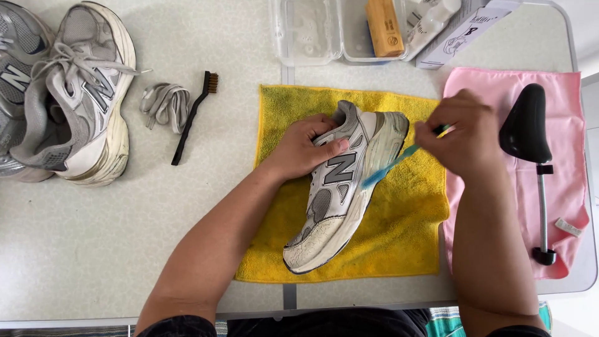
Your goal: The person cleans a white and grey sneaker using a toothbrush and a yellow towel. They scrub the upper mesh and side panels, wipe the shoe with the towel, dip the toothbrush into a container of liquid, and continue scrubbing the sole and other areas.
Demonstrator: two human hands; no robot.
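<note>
Two cloths, yellow (pixel 399 249) and pink (pixel 480 87), are spread on the grey table (pixel 93 249); sneaker (pixel 340 187) gripped by left hand (pixel 306 146), blue brush (pixel 390 165) seemingly clamped in right hand (pixel 462 128) fingers.

Beyond the right hand's grip (pixel 458 134), at the table's far edge, lies a white box (pixel 465 31) with dark print beside clear plastic tubs (pixel 324 31) holding an orange-labelled brush block (pixel 384 25).
</note>
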